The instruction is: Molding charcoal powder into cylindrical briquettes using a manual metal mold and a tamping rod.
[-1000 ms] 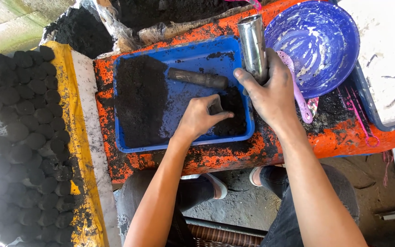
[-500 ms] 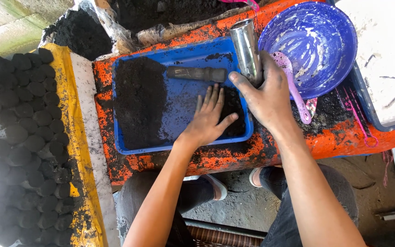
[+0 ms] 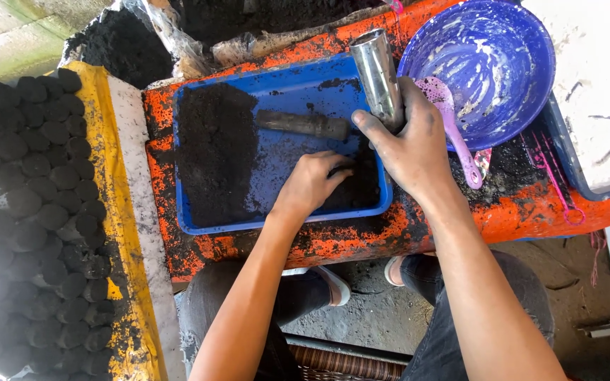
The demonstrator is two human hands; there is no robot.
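A blue rectangular tray lies on an orange bench and holds black charcoal powder, heaped at its left side. My right hand grips a shiny metal tube that stands tilted at the tray's right edge. My left hand rests in the tray's right part, fingers curled into the black powder beside the tube's foot. A dark cylindrical rod lies across the tray's middle, just above my left hand.
A blue bowl smeared with white paste stands at the right, with a pink spoon leaning on its rim. Several round black briquettes lie in rows on a yellow-edged board at the left. A black powder heap lies behind the tray.
My left hand's fingers, spread flat on the powder half a second ago, have curled and gathered powder near the tube. The tube stays in my right hand.
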